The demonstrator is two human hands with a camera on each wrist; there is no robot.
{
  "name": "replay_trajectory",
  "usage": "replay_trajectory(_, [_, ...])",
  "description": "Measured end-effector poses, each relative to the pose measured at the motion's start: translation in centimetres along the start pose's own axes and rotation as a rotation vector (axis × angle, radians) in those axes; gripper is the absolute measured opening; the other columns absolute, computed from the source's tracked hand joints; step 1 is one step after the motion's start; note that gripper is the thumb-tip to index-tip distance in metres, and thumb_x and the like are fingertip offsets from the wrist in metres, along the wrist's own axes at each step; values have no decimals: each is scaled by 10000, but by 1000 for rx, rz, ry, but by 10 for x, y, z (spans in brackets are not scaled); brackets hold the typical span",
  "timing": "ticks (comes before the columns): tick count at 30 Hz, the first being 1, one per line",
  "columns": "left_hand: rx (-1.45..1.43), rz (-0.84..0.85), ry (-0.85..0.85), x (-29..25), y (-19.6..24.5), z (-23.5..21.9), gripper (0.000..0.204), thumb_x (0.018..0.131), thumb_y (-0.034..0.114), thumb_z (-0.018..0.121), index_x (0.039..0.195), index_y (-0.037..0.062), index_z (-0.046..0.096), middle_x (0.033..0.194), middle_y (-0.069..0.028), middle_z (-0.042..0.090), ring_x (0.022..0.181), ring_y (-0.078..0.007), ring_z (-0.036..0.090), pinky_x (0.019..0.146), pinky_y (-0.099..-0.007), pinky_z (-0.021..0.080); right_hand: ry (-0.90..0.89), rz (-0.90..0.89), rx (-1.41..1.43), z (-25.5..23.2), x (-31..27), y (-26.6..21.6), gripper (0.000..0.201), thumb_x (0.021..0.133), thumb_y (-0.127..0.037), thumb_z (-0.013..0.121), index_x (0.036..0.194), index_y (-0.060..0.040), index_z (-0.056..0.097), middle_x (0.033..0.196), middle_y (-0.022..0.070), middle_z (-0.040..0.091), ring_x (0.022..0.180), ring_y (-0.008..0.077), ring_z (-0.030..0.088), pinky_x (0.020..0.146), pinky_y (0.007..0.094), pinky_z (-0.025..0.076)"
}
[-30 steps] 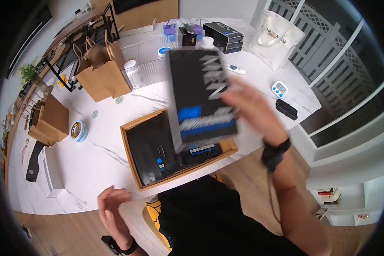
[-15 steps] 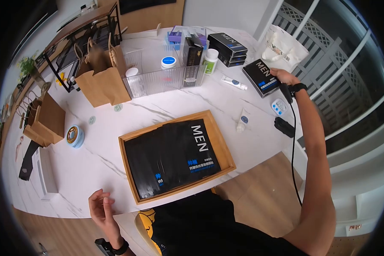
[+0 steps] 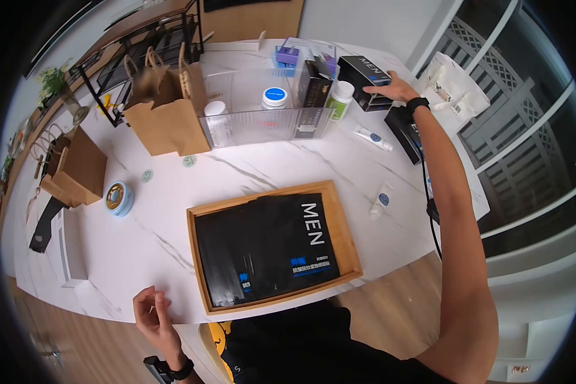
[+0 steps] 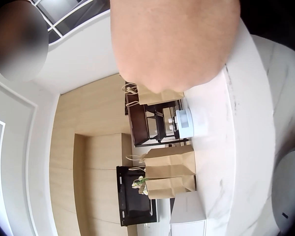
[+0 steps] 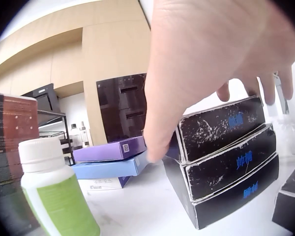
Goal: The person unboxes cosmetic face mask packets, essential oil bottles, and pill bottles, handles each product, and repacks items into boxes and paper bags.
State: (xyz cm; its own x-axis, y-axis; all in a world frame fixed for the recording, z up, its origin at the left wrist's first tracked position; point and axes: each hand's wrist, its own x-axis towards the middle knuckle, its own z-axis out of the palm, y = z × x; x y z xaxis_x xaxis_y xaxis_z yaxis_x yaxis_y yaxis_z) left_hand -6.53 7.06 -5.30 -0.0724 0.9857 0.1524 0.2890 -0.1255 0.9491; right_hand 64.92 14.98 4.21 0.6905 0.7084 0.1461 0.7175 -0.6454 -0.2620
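Note:
My right hand (image 3: pixel 397 91) spreads over a stack of black "MEN" boxes (image 3: pixel 363 66) at the back right. The right wrist view shows that hand (image 5: pixel 211 54) with its thumb beside the left side of the top box (image 5: pixel 221 129) and its other fingers hanging beyond the far edge; firm contact cannot be told. One more black box (image 3: pixel 401 132) lies nearer, partly behind the forearm. A wooden tray (image 3: pixel 356 256) holds black "MEN" packets (image 3: pixel 269 246). Near the table's front left edge, my left hand (image 3: pixel 155 320) is empty, its fingers loosely bent.
A clear organizer (image 3: pixel 237 131) holds bottles and a box. Left of it stand paper bags (image 3: pixel 173 128). A green-labelled bottle (image 3: pixel 340 101), tubes (image 3: pixel 373 139) and a white bag (image 3: pixel 457 89) surround the stack. A blue round container (image 3: pixel 120 199) sits left.
The right hand has set the carried black box down at the right, let it go and moved back-left to the stack. My left hand stays near the front edge, and the head view has shifted.

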Motion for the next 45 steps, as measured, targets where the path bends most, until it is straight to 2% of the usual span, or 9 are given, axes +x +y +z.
replay_trajectory(7, [-93, 50, -23, -2, 3, -2, 195, 967, 95, 622, 1140, 9, 598, 935, -56, 623, 759, -115, 561, 639, -214, 442, 482, -214, 359, -53, -92, -19, 1036, 625, -532, 864, 1356, 96, 484, 1234, 272, 611, 1205, 342, 584, 1012, 374, 462])
replay_trajectory(12, [-285, 290, -92, -23, 20, 10, 299, 984, 215, 597, 1185, -3, 561, 1089, -120, 596, 828, -143, 547, 665, -258, 463, 147, -473, 852, -57, -310, -82, 1043, 596, -360, 928, 1433, -5, 418, 1399, 162, 471, 1277, 259, 504, 1029, 379, 438])
replay_trajectory(16, [-732, 294, -522, -38, 69, 55, 1448, 566, 549, 928, 1557, -20, 38, 1545, -334, 264, 1347, -373, 454, 1097, -525, 363, -245, -659, 1041, 0, -431, -126, 1133, 526, -309, 953, 1458, -24, 377, 1441, 166, 398, 1336, 279, 436, 1050, 402, 425])
replay_trajectory(19, [-1185, 106, -623, -36, 92, 58, 1609, 446, 567, 968, 1563, -30, -25, 1585, -295, 173, 1463, -365, 280, 1182, -453, 232, -380, -759, 1267, 42, -467, -162, 1203, 494, -303, 987, 1470, -33, 338, 1475, 226, 317, 1356, 345, 417, 1084, 468, 399])
replay_trajectory(25, [-661, 537, -486, 4, 95, 0, 1520, 409, 507, 990, 1527, -77, 142, 1558, -207, 259, 1426, -307, 345, 1178, -406, 242, -162, -877, 1053, 8, -459, -225, 793, 658, -398, 912, 1262, 16, 605, 1483, 253, 410, 1351, 359, 452, 1112, 482, 371])
replay_trajectory(26, [-531, 696, -271, 5, 98, -3, 1635, 216, 593, 988, 1513, -24, 209, 1445, -209, 421, 1338, -355, 477, 1104, -461, 438, -154, -876, 1135, 8, -456, -229, 740, 700, -366, 882, 1268, 15, 601, 1451, 253, 444, 1325, 351, 479, 1093, 462, 391])
replay_trajectory(30, [223, 890, -127, 0, 105, -31, 1299, 407, 397, 968, 1461, -21, 334, 1391, -181, 462, 1269, -344, 494, 1078, -443, 371, -203, -751, 1365, -6, -464, -257, 451, 803, -110, 769, 1210, 21, 624, 1167, 175, 644, 1057, 238, 650, 905, 331, 512])
replay_trajectory(33, [326, 921, -79, -6, 98, -19, 984, 496, 272, 894, 1371, 54, 501, 1317, -164, 514, 1209, -360, 490, 1032, -503, 357, -247, -761, 1297, 2, -470, -280, 375, 800, -25, 755, 1154, 14, 636, 936, 121, 703, 779, 160, 708, 736, 274, 562])
replay_trajectory(45, [395, 876, -287, -3, 83, -19, 982, 494, 219, 864, 1401, 106, 506, 1360, -138, 500, 1221, -367, 477, 1048, -555, 335, -510, -574, 1283, 18, -472, -270, 425, 782, -40, 777, 1164, 21, 601, 880, 115, 715, 820, 194, 736, 755, 310, 591])
